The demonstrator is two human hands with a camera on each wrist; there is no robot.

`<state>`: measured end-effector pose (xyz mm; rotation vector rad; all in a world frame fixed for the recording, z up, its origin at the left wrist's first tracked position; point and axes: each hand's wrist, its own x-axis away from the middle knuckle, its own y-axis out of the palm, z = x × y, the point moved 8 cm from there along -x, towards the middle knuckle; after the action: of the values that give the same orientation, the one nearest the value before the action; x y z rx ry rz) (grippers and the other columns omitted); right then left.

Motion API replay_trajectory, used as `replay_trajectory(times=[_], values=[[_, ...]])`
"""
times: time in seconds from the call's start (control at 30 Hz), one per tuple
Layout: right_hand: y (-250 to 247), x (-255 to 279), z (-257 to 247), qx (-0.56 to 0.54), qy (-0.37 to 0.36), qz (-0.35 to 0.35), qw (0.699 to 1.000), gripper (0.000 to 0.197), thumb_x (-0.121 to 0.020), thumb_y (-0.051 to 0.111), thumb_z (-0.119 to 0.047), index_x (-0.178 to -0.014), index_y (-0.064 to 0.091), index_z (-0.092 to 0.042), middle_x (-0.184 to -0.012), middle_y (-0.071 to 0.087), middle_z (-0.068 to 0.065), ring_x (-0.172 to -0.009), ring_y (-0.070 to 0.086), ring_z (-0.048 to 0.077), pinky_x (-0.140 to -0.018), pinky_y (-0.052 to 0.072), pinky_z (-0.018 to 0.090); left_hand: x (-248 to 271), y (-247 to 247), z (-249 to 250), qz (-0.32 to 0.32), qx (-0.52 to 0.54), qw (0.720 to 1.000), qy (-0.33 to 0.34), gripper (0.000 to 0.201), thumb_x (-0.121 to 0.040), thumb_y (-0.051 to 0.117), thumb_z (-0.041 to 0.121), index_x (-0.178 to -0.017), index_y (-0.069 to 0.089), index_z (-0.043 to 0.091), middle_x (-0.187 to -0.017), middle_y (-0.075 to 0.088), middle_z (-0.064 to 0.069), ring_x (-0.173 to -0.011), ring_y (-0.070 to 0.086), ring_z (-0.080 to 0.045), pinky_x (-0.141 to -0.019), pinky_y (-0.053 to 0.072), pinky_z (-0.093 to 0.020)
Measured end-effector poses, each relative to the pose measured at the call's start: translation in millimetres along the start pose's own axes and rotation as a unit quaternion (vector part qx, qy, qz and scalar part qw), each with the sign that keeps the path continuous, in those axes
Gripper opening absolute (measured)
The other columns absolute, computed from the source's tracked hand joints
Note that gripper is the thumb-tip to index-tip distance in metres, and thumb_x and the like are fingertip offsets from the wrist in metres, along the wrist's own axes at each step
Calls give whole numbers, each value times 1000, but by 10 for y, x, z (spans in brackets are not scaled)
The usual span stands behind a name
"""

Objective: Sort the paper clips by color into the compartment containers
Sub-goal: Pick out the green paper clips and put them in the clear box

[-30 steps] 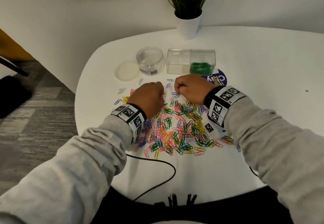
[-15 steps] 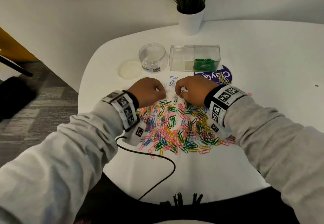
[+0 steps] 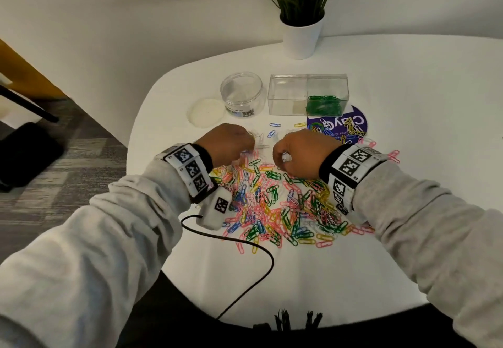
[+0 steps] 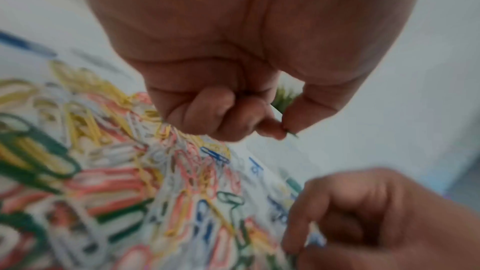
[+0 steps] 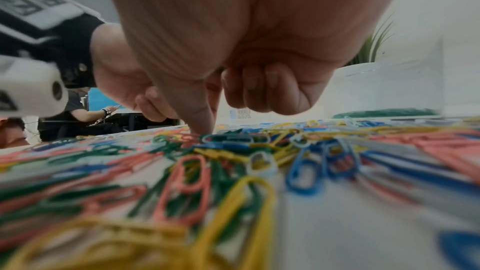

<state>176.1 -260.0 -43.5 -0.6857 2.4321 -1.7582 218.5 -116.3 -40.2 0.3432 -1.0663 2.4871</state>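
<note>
A heap of mixed-colour paper clips (image 3: 277, 206) lies on the white table (image 3: 408, 129). Behind it stands a clear two-compartment box (image 3: 288, 94), with green clips (image 3: 324, 105) in its right half. My left hand (image 3: 231, 143) hovers at the heap's far left edge; the left wrist view shows its thumb and forefinger pinching a thin dark clip (image 4: 289, 131). My right hand (image 3: 299, 154) is a fist at the heap's far edge with white clips (image 3: 285, 157) showing inside it. The right wrist view shows its thumb tip (image 5: 205, 124) down on the heap.
A clear round jar (image 3: 242, 94) and its lid (image 3: 206, 113) sit left of the box. A purple sticker (image 3: 337, 124) with loose yellow clips lies right of my hands. A potted plant (image 3: 302, 34) stands at the back. A black cable (image 3: 245, 249) runs toward me.
My left forearm has rolled and swung left, off the heap. The right hand has drawn slightly nearer to me. Both hands stay curled at the heap's far edge.
</note>
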Motion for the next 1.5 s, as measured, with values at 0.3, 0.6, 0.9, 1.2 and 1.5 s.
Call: replay_trajectory(times=[0.3,0.6,0.9,1.2,1.5], values=[[63,12,-76,97,-5,-40,994,13,-93,51,-32,-96,56,-20,-95,59,0,-82,55,21,-70,46,33,121,24,-180,-46,378,922,-78,20,-88,42,-5,-78,51,10,-70,53,-7,-54,57,-16,-45,47,-21],[-440,215,467,-563,143,139,802,17,-94,42,-4,-86,53,-14,-64,57,5,-51,46,18,-43,34,24,125,30,-161,-84,373,918,-105,23,-84,35,5,-77,57,10,-67,48,-4,-54,46,-18,-47,40,-23],[-91,132,-15,-106,82,-15,991,17,-91,64,-31,-96,69,-16,-89,57,-8,-83,56,15,-69,39,28,144,153,254,-2,-402,901,165,26,-89,62,50,-106,68,32,-111,66,8,-105,59,-16,-87,46,-30],[30,102,-104,-37,66,-28,997,15,-89,62,-17,-98,74,-15,-106,69,3,-94,63,20,-73,42,25,112,199,114,-25,-402,898,177,16,-93,52,28,-98,67,28,-101,66,6,-94,60,-18,-78,47,-28],[-254,158,169,-199,103,30,974,6,-86,72,-22,-88,72,-17,-69,54,-15,-61,49,0,-53,33,16,140,157,149,-6,-379,908,177,20,-94,56,40,-110,66,31,-109,64,10,-106,59,-16,-81,44,-27]])
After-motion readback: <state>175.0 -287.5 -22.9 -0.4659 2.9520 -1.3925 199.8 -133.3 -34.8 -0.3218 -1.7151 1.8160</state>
